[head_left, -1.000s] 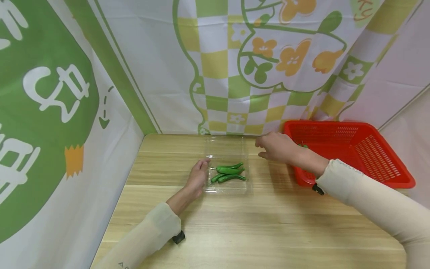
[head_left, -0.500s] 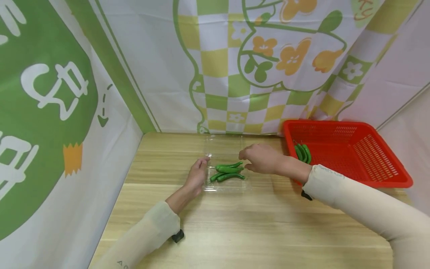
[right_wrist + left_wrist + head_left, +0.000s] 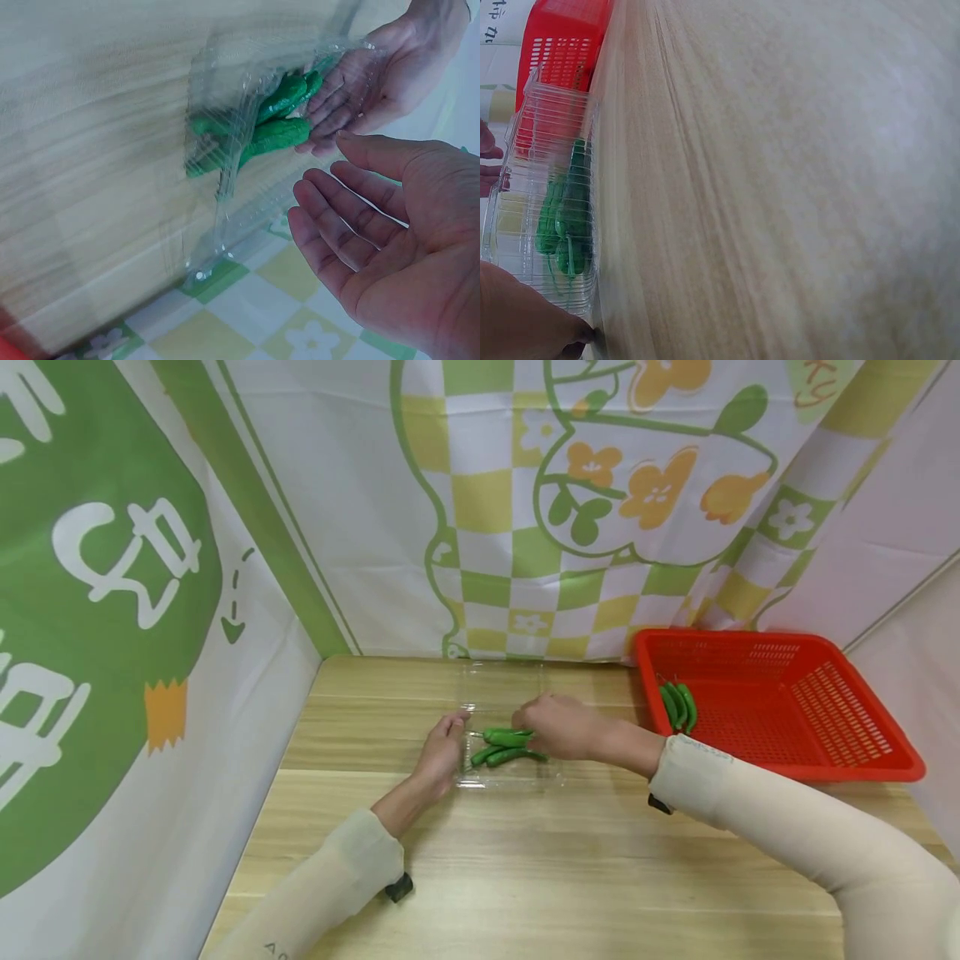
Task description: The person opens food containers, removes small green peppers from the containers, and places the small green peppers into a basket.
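Observation:
A clear plastic clamshell container (image 3: 517, 779) lies with its lid (image 3: 502, 681) folded back towards the wall. Several green chili peppers (image 3: 498, 752) lie together in its base, and their stems show through the plastic in the left wrist view. My left hand (image 3: 437, 756) rests along the container's left side; in the right wrist view its fingers (image 3: 330, 105) lie fairly straight against the plastic. Over the right end of the chili peppers is my right hand (image 3: 562, 727), hiding some of their tips. The right wrist view shows its fingers loosely bent, with nothing between them.
A red perforated basket (image 3: 795, 772) stands at the right rear of the wooden table (image 3: 510, 877), with several green chili peppers (image 3: 678, 706) at its left end. Behind the table hangs a checked, flowered cloth (image 3: 480, 502).
My right hand has moved left from beside the basket to over the container, uncovering the chili peppers in the basket. The left hand and the container have stayed in place.

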A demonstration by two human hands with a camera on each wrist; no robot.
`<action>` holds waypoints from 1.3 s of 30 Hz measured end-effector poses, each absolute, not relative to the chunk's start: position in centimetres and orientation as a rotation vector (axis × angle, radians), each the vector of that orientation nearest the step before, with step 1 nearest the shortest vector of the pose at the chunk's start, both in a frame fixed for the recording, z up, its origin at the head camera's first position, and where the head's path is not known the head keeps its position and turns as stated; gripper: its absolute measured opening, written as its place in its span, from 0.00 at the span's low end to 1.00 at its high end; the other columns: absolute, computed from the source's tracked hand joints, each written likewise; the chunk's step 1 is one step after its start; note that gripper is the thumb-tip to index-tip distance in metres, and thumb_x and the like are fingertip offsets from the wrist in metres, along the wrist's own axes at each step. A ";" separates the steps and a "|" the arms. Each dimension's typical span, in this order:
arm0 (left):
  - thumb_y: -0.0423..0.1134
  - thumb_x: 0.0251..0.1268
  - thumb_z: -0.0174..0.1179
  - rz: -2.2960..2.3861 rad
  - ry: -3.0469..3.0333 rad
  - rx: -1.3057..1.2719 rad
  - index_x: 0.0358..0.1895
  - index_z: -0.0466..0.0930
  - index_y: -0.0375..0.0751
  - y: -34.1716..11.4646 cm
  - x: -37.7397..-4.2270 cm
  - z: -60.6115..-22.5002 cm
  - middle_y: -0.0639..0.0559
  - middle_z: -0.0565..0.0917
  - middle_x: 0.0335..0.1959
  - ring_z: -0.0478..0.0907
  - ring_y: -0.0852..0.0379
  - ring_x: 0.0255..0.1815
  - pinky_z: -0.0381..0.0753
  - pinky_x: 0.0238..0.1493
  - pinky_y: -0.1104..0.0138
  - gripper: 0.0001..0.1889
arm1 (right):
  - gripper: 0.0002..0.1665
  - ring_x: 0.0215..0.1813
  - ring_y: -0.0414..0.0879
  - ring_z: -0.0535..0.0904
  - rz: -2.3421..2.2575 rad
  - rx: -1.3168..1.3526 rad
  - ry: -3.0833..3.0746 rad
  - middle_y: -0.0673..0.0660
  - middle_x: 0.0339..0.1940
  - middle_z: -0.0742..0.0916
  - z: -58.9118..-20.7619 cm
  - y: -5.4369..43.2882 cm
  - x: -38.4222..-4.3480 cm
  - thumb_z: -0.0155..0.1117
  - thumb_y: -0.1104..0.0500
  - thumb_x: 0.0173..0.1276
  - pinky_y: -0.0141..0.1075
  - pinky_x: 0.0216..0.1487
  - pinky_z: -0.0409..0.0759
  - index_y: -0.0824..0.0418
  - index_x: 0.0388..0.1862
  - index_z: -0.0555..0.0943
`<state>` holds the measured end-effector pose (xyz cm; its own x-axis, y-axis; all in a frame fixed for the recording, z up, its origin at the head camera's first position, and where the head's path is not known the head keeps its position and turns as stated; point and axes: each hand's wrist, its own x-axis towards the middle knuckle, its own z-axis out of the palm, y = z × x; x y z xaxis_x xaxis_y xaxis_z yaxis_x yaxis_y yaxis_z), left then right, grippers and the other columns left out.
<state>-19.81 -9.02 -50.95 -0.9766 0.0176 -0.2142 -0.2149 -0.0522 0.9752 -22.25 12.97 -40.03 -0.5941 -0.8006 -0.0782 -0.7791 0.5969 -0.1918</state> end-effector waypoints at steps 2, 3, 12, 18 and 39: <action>0.35 0.89 0.38 2.157 2.042 -0.222 0.74 0.68 0.28 -9.0 -19.8 -51.0 0.33 0.63 0.81 0.54 0.37 0.84 0.50 0.86 0.45 0.22 | 0.09 0.40 0.49 0.88 -0.201 -1.332 2.658 0.53 0.37 0.91 -40.5 12.8 -22.2 0.77 0.66 0.61 0.48 0.41 0.89 0.56 0.34 0.85; 0.35 0.89 0.38 2.159 2.038 -0.223 0.74 0.68 0.28 -9.0 -19.8 -51.0 0.33 0.63 0.81 0.54 0.37 0.84 0.50 0.86 0.45 0.22 | 0.08 0.40 0.50 0.88 -0.197 -1.339 2.655 0.54 0.37 0.91 -40.8 12.7 -22.2 0.77 0.66 0.61 0.49 0.41 0.89 0.56 0.34 0.85; 0.36 0.89 0.38 2.148 2.034 -0.225 0.74 0.68 0.30 -8.9 -19.7 -50.9 0.34 0.63 0.82 0.56 0.37 0.82 0.52 0.85 0.45 0.22 | 0.05 0.39 0.52 0.88 -0.210 -1.391 2.635 0.56 0.37 0.92 -42.9 11.7 -22.0 0.76 0.67 0.61 0.50 0.43 0.89 0.59 0.33 0.88; 0.35 0.89 0.38 2.166 2.036 -0.211 0.74 0.68 0.28 -8.9 -19.6 -50.8 0.32 0.63 0.81 0.52 0.36 0.85 0.48 0.86 0.44 0.22 | 0.05 0.37 0.50 0.86 -0.149 -1.338 2.668 0.53 0.34 0.89 -43.8 11.1 -21.9 0.77 0.62 0.63 0.49 0.37 0.87 0.56 0.31 0.87; 0.36 0.89 0.38 2.158 2.032 -0.225 0.75 0.67 0.30 -8.9 -19.7 -50.8 0.34 0.63 0.82 0.53 0.37 0.84 0.50 0.86 0.44 0.22 | 0.06 0.33 0.51 0.85 -0.008 -1.319 2.803 0.55 0.35 0.89 -46.2 10.4 -21.7 0.78 0.62 0.63 0.45 0.30 0.87 0.59 0.34 0.87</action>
